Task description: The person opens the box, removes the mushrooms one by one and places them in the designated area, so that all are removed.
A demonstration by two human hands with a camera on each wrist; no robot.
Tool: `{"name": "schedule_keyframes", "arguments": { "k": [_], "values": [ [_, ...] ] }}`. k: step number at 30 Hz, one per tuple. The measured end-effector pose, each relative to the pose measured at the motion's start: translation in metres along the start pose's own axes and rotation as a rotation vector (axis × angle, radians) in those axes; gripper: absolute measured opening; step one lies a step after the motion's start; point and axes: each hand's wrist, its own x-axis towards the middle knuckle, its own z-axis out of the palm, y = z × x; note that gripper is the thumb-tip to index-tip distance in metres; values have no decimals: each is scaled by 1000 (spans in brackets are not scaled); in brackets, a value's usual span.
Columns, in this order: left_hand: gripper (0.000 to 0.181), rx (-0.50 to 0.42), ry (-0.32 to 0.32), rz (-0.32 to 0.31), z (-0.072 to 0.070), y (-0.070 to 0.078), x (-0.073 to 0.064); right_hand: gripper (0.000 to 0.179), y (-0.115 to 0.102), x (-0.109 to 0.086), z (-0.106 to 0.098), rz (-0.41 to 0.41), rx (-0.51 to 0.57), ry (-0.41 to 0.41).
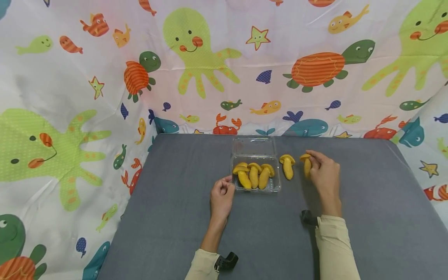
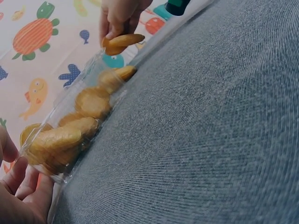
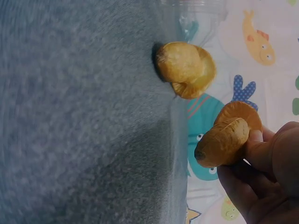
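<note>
My right hand (image 1: 325, 179) pinches a yellow mushroom (image 1: 307, 168) by its cap, just above the grey table; the right wrist view shows its stem pointing away from the fingers. Another yellow mushroom (image 1: 288, 168) lies on the table between that hand and a clear plastic clamshell box (image 1: 277, 184). Inside the box several yellow mushrooms (image 1: 254, 177) lie side by side, caps toward the back. The box's lid (image 1: 254, 146) is folded back, away from me. At the box's left edge, my left hand (image 1: 222, 198) grips the rim with curled fingers.
A grey cloth covers the table (image 1: 168, 217). Behind it and along both sides hangs a white curtain (image 1: 231, 46) printed with sea animals. Each wrist carries a small black camera (image 1: 227, 261).
</note>
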Motion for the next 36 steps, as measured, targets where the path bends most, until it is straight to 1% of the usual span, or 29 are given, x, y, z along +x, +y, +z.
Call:
{"name": "schedule_keyframes", "arguments": {
  "k": [5, 12, 19, 29, 36],
  "values": [
    [12, 5, 5, 10, 0, 0, 0, 26, 4, 2, 5, 19, -20, -51],
    [10, 6, -10, -1, 1, 1, 1, 26, 7, 6, 7, 42, -30, -76],
    [10, -2, -13, -3, 1, 2, 0, 25, 10, 10, 8, 23, -46, -95],
    [10, 16, -9, -4, -1, 2, -1, 25, 11, 11, 12, 10, -67, -162],
    [11, 29, -7, -1, 1, 2, 0, 24, 15, 13, 13, 0, -78, -153]
  ]
}}
